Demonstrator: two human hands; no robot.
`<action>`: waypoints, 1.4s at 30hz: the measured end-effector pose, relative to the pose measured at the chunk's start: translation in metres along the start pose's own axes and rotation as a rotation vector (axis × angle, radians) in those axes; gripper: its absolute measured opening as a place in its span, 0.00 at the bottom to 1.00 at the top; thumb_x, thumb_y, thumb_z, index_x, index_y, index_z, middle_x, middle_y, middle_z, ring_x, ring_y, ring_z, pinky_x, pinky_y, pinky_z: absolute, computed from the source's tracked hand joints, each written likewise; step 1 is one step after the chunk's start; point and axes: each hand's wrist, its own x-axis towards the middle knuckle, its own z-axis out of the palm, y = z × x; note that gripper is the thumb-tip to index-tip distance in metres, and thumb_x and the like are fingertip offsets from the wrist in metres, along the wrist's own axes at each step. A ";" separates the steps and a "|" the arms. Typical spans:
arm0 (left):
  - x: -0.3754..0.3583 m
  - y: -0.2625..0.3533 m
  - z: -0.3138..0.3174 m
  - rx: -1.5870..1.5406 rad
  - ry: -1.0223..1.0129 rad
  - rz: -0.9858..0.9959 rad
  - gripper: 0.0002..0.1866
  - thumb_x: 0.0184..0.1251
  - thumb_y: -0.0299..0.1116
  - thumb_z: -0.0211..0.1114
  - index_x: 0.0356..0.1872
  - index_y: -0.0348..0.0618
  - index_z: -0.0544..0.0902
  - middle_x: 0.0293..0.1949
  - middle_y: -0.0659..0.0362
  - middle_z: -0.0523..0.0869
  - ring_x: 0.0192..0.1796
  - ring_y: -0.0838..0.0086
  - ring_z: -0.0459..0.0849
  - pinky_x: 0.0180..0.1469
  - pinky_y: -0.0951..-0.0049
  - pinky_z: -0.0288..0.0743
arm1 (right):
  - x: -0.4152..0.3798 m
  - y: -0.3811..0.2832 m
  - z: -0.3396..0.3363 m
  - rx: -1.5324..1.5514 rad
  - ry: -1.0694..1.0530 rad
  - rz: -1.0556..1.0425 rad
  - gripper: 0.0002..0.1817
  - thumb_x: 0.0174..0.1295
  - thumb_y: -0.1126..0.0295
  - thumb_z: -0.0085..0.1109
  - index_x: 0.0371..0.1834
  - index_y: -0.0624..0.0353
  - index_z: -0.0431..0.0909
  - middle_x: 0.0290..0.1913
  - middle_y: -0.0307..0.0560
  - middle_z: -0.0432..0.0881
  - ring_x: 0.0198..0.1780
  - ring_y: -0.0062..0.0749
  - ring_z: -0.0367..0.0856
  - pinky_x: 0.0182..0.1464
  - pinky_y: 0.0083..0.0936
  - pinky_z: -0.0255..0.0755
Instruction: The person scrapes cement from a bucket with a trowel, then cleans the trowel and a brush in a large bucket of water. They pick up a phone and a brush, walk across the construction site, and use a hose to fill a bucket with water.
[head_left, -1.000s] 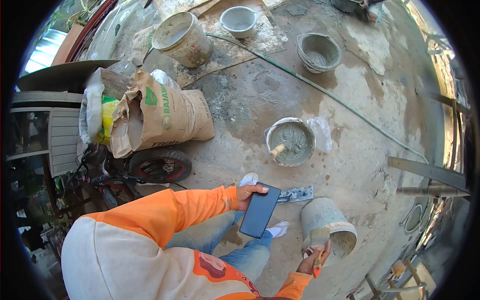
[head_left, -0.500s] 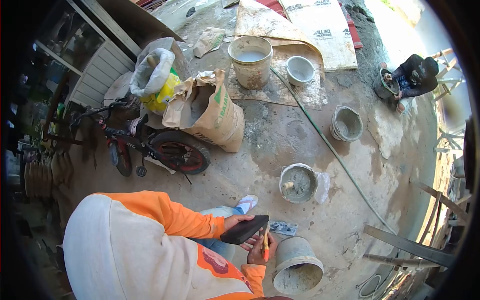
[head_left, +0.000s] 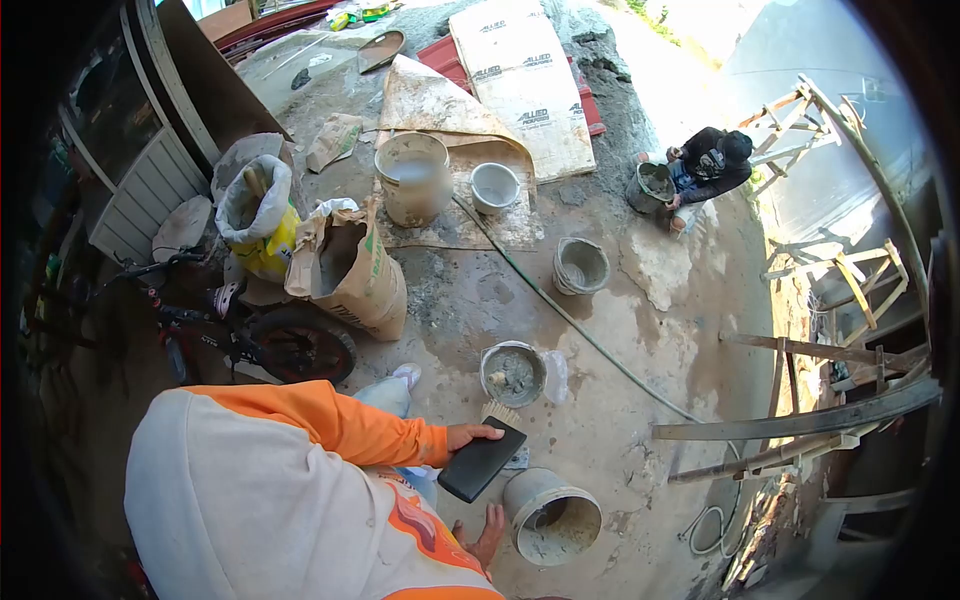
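My left hand (head_left: 474, 436) grips a flat black rectangular block (head_left: 482, 462), thumb on its top face. The pale bristles of a brush (head_left: 499, 412) stick out just beyond that hand; its handle is hidden. Lower down, my right hand (head_left: 487, 537) has its fingers spread and holds nothing. It is close to a grey bucket (head_left: 526, 492) lying tipped with its mouth facing away from me. A metal trowel (head_left: 518, 459) on the ground is partly covered by the block. Farther out stands a bucket of grey mortar (head_left: 527, 378) with a handle in it.
A green hose (head_left: 578, 325) crosses the concrete floor. Left stand an opened cement bag (head_left: 372, 290), a yellow-white sack (head_left: 268, 235) and a bicycle (head_left: 300, 345). More buckets (head_left: 581, 267) stand ahead. A person (head_left: 700, 170) crouches with a bucket at far right, near wooden trestles (head_left: 850, 280).
My right hand has let go of the brush and moved down toward the tipped bucket, opening. The brush now shows at my left hand, and the view has shifted right.
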 end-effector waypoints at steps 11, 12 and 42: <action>-0.012 0.218 -0.064 0.011 0.062 0.203 0.19 0.57 0.43 0.63 0.45 0.42 0.78 0.38 0.54 0.84 0.35 0.67 0.84 0.42 0.63 0.80 | 0.095 -0.002 0.146 0.317 -0.304 0.904 0.29 0.48 0.64 0.63 0.55 0.62 0.70 0.50 0.62 0.74 0.52 0.46 0.74 0.54 0.37 0.66; -0.015 0.236 -0.071 0.007 0.075 0.240 0.18 0.57 0.43 0.63 0.44 0.42 0.77 0.37 0.55 0.84 0.36 0.66 0.84 0.43 0.63 0.79 | 0.120 -0.008 0.157 0.304 -0.323 0.875 0.29 0.48 0.64 0.63 0.55 0.62 0.70 0.50 0.62 0.74 0.52 0.46 0.74 0.54 0.37 0.67; -0.157 0.322 -0.213 -0.540 0.177 0.691 0.15 0.57 0.44 0.64 0.39 0.45 0.79 0.31 0.62 0.84 0.27 0.74 0.82 0.32 0.73 0.77 | 0.354 -0.112 0.325 -0.052 -1.102 0.309 0.23 0.51 0.64 0.61 0.51 0.61 0.73 0.44 0.55 0.78 0.44 0.40 0.77 0.46 0.34 0.71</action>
